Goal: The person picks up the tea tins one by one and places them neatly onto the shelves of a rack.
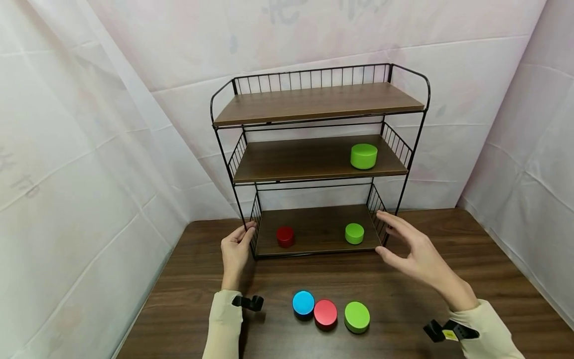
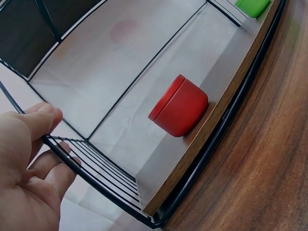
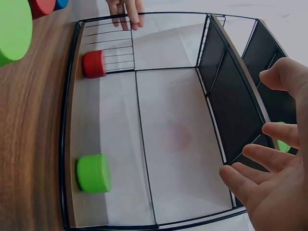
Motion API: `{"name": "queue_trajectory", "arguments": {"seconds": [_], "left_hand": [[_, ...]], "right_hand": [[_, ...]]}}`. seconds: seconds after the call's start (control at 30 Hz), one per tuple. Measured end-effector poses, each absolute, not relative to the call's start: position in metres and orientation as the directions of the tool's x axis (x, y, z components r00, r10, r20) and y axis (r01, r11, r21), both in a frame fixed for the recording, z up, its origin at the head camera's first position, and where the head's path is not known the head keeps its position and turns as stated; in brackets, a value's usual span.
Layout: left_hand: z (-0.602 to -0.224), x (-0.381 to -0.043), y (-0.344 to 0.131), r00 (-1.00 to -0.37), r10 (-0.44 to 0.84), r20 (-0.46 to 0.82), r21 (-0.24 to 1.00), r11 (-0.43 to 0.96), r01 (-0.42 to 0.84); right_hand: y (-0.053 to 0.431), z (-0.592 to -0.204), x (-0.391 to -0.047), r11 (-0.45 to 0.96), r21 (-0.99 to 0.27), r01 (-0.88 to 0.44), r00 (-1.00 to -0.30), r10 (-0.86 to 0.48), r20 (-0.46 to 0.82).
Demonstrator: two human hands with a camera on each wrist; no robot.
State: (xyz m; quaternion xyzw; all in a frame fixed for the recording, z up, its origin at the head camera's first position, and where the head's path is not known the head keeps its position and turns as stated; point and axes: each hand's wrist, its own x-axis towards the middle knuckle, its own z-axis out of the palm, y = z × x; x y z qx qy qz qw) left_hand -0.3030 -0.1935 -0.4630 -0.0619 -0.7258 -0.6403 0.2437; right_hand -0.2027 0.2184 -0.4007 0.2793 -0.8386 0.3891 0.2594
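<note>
Three-tier rack [image 1: 309, 159], mid-frame, is apparently being steadied: left hand [image 1: 235, 254] pinches its side, empty right hand [image 1: 414, 252], spread wide, probably must curl in.

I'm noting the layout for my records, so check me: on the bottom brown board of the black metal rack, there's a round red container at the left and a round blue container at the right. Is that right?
Not quite: the container at the right is a round green container, not blue; the head view shows it. The rest stands: round red container at the left, both on the bottom brown board of the black metal rack.
</note>
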Motion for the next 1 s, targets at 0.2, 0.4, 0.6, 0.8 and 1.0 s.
{"name": "queue_trajectory", "arguments": {"seconds": [0.2, 0.4, 0.6, 0.8, 1.0], "left_hand": [[-0.463, -0.303, -0.193, -0.879, -0.219, 0.423, 0.904, 0.166, 0.394], [-0.463, -0.303, -0.193, -0.88, -0.227, 0.416, 0.907, 0.166, 0.386], [-0.462, -0.304, -0.192, -0.882, -0.218, 0.417, 0.907, 0.165, 0.388], [-0.46, -0.302, -0.19, -0.88, -0.223, 0.419, 0.905, 0.176, 0.387], [-0.468, -0.308, -0.193, -0.873, -0.229, 0.43, 0.901, 0.174, 0.398]], "right_hand": [[0.219, -0.412, -0.199, 0.547, -0.526, -0.651, -0.735, -0.282, 0.617], [0.214, -0.43, -0.198, 0.55, -0.521, -0.653, -0.74, -0.315, 0.594], [0.202, -0.456, -0.196, 0.543, -0.549, -0.635, -0.766, -0.355, 0.535], [0.19, -0.476, -0.193, 0.58, -0.567, -0.585, -0.81, -0.385, 0.441], [0.178, -0.485, -0.189, 0.587, -0.589, -0.555, -0.832, -0.407, 0.378]]}}
